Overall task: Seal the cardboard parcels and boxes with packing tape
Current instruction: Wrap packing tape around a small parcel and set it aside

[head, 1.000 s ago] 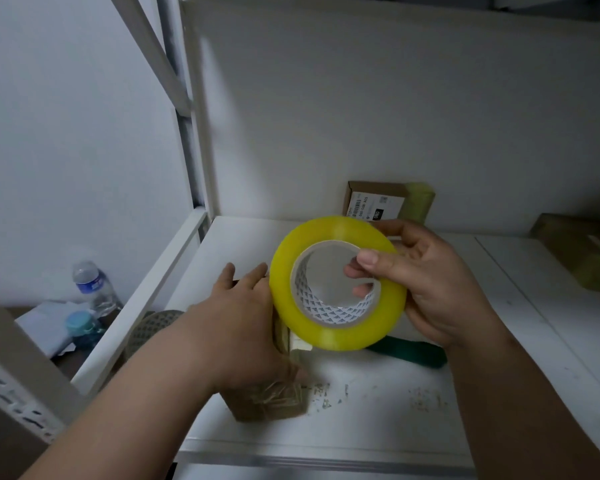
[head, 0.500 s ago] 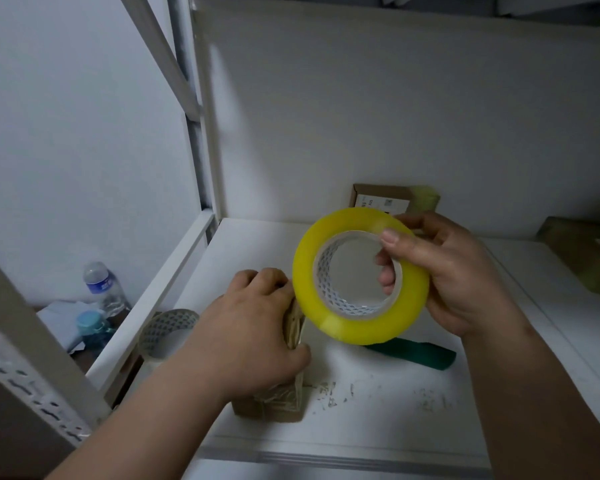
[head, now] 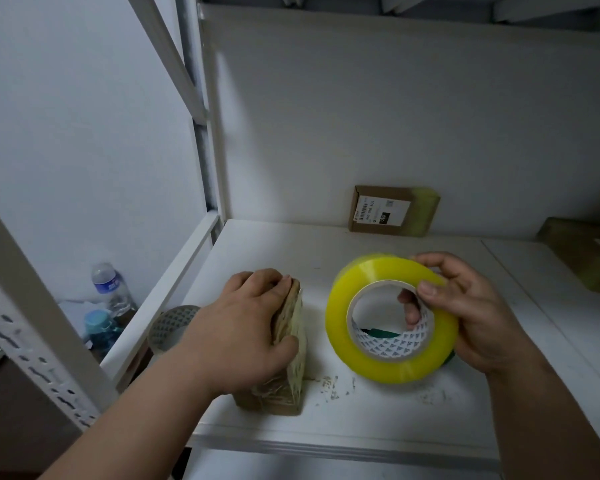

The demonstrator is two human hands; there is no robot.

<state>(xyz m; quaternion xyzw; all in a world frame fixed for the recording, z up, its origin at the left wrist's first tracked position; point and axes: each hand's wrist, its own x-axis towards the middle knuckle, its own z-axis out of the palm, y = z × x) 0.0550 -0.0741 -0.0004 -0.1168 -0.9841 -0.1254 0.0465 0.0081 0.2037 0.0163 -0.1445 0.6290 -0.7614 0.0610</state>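
L hand (head: 246, 327) lies palm-down on a small taped cardboard parcel (head: 284, 368), fingers curled over its top edge, gripping it where it stands at the front of the white shelf (head: 378, 420). R hand (head: 465, 317) holds a yellow tape roll (head: 388, 327) just right of the parcel, thumb on the rim, fingers through the core. 1 labelled box (head: 392, 211) leans on the back wall; a green tool (head: 378, 332) shows through the core.

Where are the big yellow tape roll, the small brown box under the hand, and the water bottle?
Yellow tape roll (head: 340, 327): head view, left side of its yellow band.
Small brown cardboard box (head: 297, 327): head view, its taped top edge.
Clear plastic water bottle (head: 107, 282): head view, its blue label.
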